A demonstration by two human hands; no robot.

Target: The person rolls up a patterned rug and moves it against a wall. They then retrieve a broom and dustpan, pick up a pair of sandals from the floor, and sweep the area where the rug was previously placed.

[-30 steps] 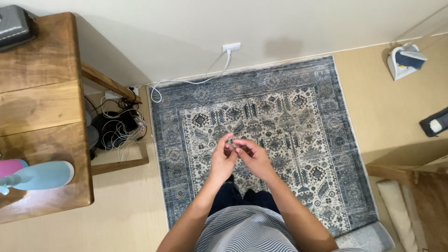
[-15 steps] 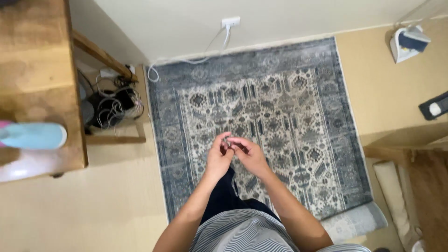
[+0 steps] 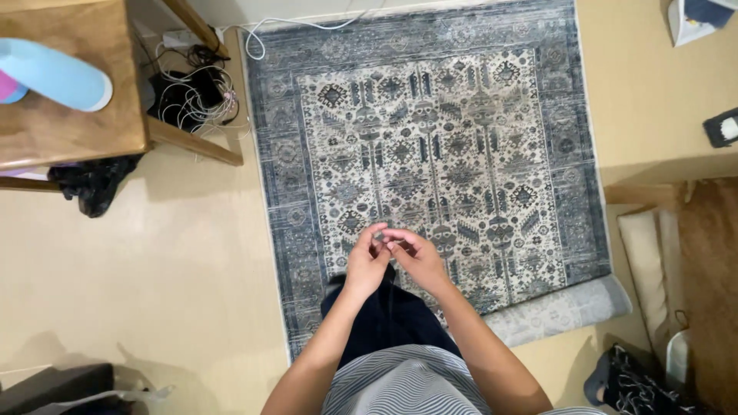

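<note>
Pinching small object between both hands

Patterned rug, blue-grey border with a cream centre, lies on a beige floor; its near edge is folded up at the lower right. Wooden table at upper left carries a light blue bottle lying on its side. Beneath and beside the table, a tangle of cables, with a white cord running along the rug's top edge. Dark cloth bunched under the table edge. Black bag at lower right, near a pale cushion. Small dark device on the floor at right.
</note>
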